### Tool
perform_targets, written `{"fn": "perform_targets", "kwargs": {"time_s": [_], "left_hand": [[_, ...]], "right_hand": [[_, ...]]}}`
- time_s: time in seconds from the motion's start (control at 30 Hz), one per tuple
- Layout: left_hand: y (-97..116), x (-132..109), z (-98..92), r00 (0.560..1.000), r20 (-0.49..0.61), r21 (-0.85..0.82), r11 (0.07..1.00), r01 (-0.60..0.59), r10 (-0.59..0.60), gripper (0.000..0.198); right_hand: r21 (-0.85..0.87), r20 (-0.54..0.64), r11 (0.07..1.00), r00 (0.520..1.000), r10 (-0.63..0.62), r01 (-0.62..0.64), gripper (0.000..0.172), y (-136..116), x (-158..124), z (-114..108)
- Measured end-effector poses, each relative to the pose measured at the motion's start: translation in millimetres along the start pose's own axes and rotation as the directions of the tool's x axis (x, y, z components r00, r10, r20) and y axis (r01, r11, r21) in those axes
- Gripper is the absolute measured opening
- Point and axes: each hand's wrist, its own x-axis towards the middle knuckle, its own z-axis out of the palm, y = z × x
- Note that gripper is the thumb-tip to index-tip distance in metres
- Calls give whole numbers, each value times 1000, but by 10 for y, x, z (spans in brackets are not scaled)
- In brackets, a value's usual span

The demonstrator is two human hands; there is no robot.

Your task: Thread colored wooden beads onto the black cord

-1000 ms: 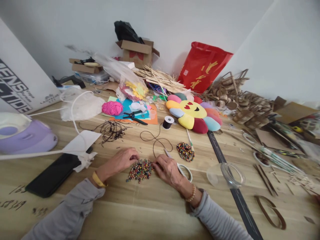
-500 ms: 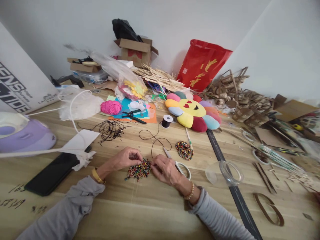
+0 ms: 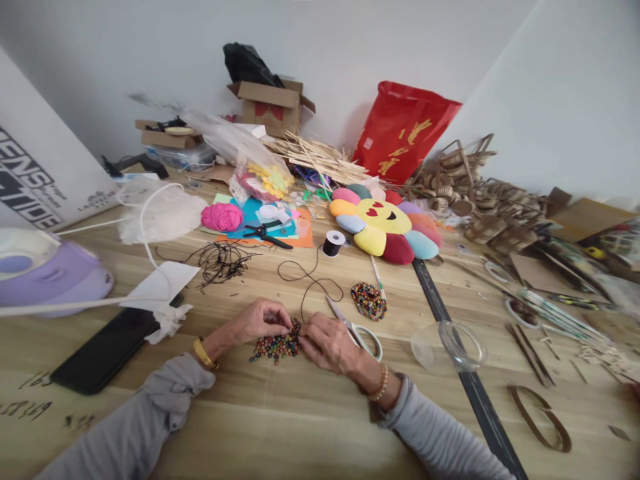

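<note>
Two bare hands met over the far edge of a loose pile of coloured beads (image 3: 274, 348), their fingertips close to each other. The left hand (image 3: 261, 320) had thumb and forefinger brought near together at the beads; whether one sat between them could not be told. The right hand (image 3: 326, 341) was curled, its fingers drawn in on a black cord (image 3: 303, 303) that ran into them from beyond; the cord's tip was hidden. The pile lay just below and between both sets of fingertips, directly on the wooden table (image 3: 270, 433), with no rim around it.

From the grip the cord looped away to a spool (image 3: 333, 245) standing farther out. Scissors (image 3: 353, 327) lay open just beyond and to the right of the right hand, and past them rested a coil of strung beads (image 3: 369, 301). Farther out from the left hand spread a tangle of black cord (image 3: 223, 262).

The likeliest mishap was a bead slipping, being so small and round in a bare pinch. A brush from either palm might have scattered the pile. The loose loop lay close to the blades and could have snagged on them if drawn sideways.
</note>
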Motion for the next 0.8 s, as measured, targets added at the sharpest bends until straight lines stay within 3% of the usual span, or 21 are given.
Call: {"fn": "perform_targets", "kwargs": {"time_s": [0.8], "left_hand": [[-19, 0, 1, 998, 31, 9, 998, -60, 60, 21]], "right_hand": [[-1, 6, 999, 999, 35, -35, 13, 45, -42, 57]]}}
